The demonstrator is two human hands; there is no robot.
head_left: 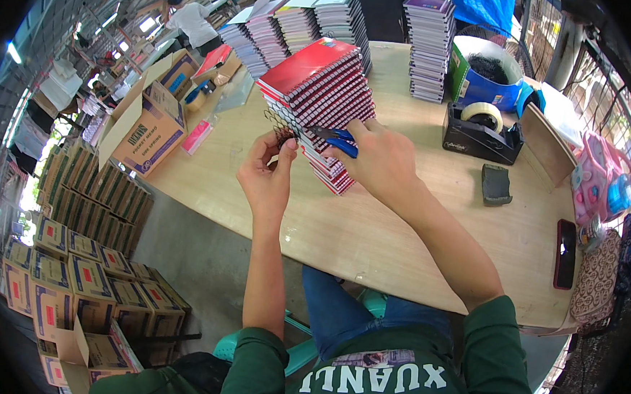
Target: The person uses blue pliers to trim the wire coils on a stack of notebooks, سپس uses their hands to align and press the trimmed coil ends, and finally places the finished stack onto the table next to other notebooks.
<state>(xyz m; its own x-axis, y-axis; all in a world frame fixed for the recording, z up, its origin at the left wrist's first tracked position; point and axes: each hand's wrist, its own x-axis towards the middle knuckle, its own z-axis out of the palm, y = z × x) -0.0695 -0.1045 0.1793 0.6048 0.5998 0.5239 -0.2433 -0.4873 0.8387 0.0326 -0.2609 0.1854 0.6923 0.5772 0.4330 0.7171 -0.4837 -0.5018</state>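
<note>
A tall stack of red spiral notebooks (309,63) stands on the table in front of me, wire-bound edges toward me. My right hand (379,161) is closed round the blue handles of a pair of pliers (340,141). The pliers' dark jaws point left, close to my left hand and to the stack's side. My left hand (270,165) pinches a small bundle of dark wire coils (285,131) between thumb and fingers, just left of the stack. Whether the jaws touch the wire I cannot make out.
Behind stand several stacks of notebooks (297,22). To the right are a blue-green tub (488,92), a tape dispenser (481,138), a dark block (496,185), a phone (565,253) and a pink bag (598,178). An open carton (150,125) sits left; stacked cartons (94,277) fill the floor.
</note>
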